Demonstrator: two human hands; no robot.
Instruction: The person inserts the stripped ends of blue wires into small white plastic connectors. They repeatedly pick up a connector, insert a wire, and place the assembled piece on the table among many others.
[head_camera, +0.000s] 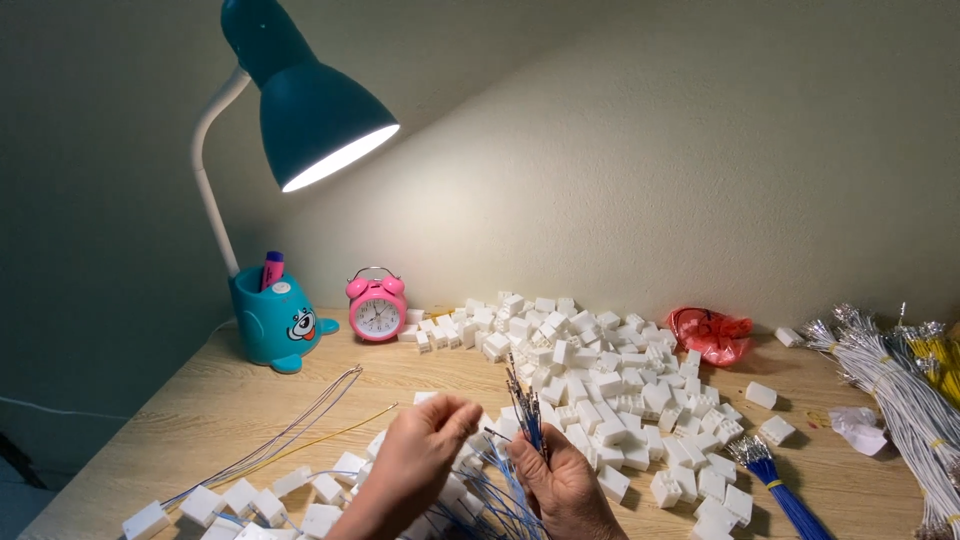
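The light wood-grain bench (230, 400) is pale tan with fine streaks. A teal metal desk lamp shade (305, 105) sits on a white curved neck (210, 180), above a teal cartoon-faced pen holder (272, 320) holding a pink and purple marker (271, 268). The round twin-bell alarm clock (377, 305) is bright pink with a white dial. The heap of small plastic connector housings (600, 385) is plain white. A crumpled plastic bag (712, 333) is red. Bundled wires are blue (785, 495), white (900, 395) and yellow (940, 360). The thin wires in the right hand (562, 480) are dark blue.

Home desk workspace: cartoon desk lamp (290, 120), pink alarm clock (376, 306), wooden table (220, 400)
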